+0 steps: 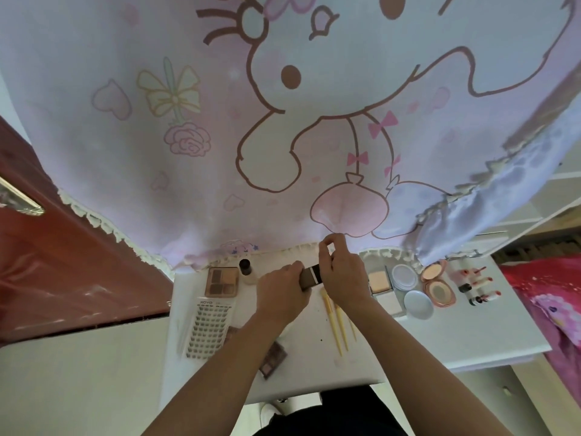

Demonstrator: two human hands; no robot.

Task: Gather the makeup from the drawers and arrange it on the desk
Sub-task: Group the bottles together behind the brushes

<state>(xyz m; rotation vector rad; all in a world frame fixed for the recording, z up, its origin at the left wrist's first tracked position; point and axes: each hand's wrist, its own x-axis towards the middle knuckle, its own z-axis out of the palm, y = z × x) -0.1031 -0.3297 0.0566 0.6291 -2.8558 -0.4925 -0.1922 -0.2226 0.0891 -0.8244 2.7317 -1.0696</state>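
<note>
Both my hands meet over the back middle of the white desk [440, 338]. My left hand [281, 294] and my right hand [341, 272] both grip a brown box with a white stripe [309, 277], held just above the desk. On the left lie an open eyeshadow palette [222, 282], a dark-capped bottle [245, 269] and a tray of false lashes [209, 328]. Yellow-handled brushes [338, 322] lie under my right wrist. A second small palette [273, 360] is half hidden by my left forearm.
To the right sit powder compacts [382, 283], a round white jar [405, 276] with its blue lid [418, 304], an open pink compact [437, 286] and several lipsticks [479, 289]. A pink cartoon curtain [283, 136] hangs behind the desk. A red door [63, 262] stands left, bedding [553, 297] right.
</note>
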